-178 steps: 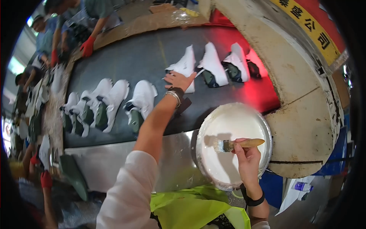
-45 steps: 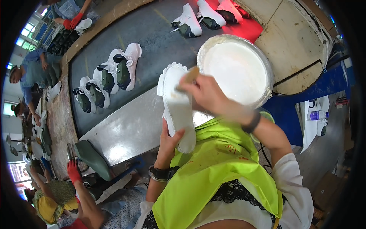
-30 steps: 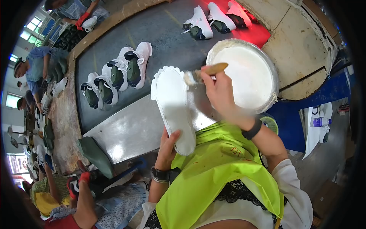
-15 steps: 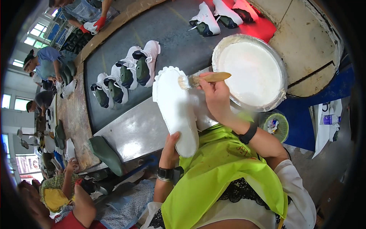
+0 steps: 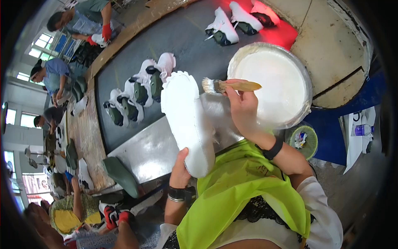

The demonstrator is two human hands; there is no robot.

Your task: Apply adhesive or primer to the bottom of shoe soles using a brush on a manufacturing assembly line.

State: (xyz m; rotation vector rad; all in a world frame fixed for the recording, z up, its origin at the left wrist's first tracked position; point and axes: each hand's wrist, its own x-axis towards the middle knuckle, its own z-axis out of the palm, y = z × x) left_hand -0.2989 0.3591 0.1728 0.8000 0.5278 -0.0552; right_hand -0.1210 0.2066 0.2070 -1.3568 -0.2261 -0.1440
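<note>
My left hand (image 5: 181,169) grips the narrower lower end of a white shoe sole (image 5: 182,112), thumb on its upturned face. The sole's far end has a notched, scalloped edge, and its surface looks coated in white. In my right hand (image 5: 243,106) is a flat wooden-handled brush (image 5: 244,86), pinched near the bristles. The bristles carry white paste and point left, just right of the sole and apart from it. Close beyond my right hand stands a round metal basin (image 5: 307,89) of thick white liquid.
White shoes with green lasts stand on the dark belt (image 5: 137,50), some at left (image 5: 141,89), others far off (image 5: 222,27) in red light. A green last (image 5: 120,176) lies at the metal edge. A green bin (image 5: 314,143) stands right. Co-workers sit along the left.
The brush has lifted off the sole and moved right, toward the basin. The view has shifted slightly. At lower left, a co-worker's red-gloved hands with a shoe have come into sight.
</note>
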